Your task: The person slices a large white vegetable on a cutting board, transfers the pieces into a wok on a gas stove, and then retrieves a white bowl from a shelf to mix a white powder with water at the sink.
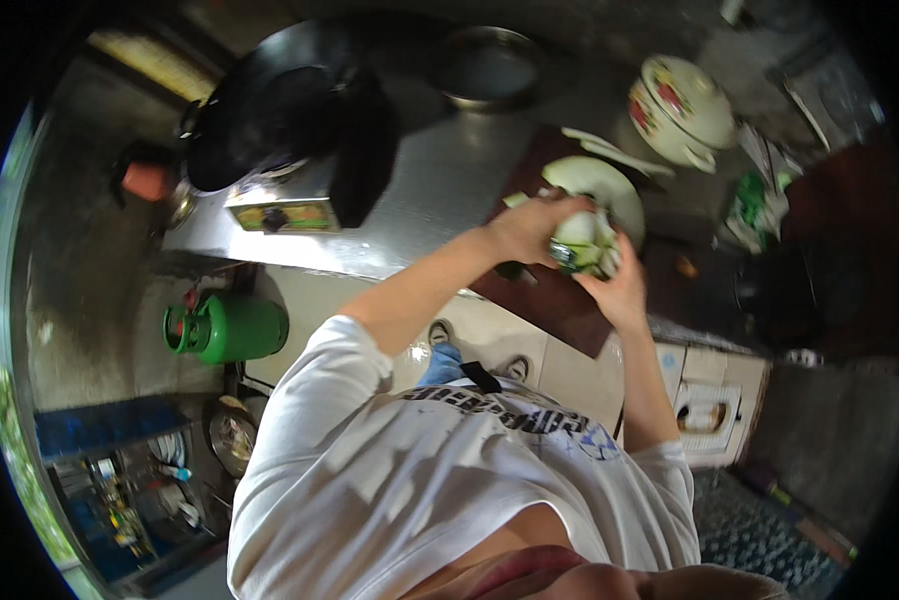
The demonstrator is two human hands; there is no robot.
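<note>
My left hand (528, 229) and my right hand (618, 292) cup a bundle of cut pale-green melon or gourd pieces (586, 238) from both sides. Some pieces show dark green skin. The bundle is held over a dark reddish-brown cutting board (550, 311) at the counter's front edge. Just behind it lies a large, curved, whitish-green slice (595, 176), partly covered by the hands and bundle. A long whitish object (614, 150) rests at the board's far side; blur hides its exact kind. Small pale scraps (517, 200) sit beside my left hand.
On the steel counter (434, 180), a black wok (269, 124) stands on a gas stove (280, 216) at left. A round metal pan (490, 67) is at the back. To the right are a lidded floral pot (678, 112) and a green-white plastic bag (753, 214). A green gas cylinder (243, 328) stands below.
</note>
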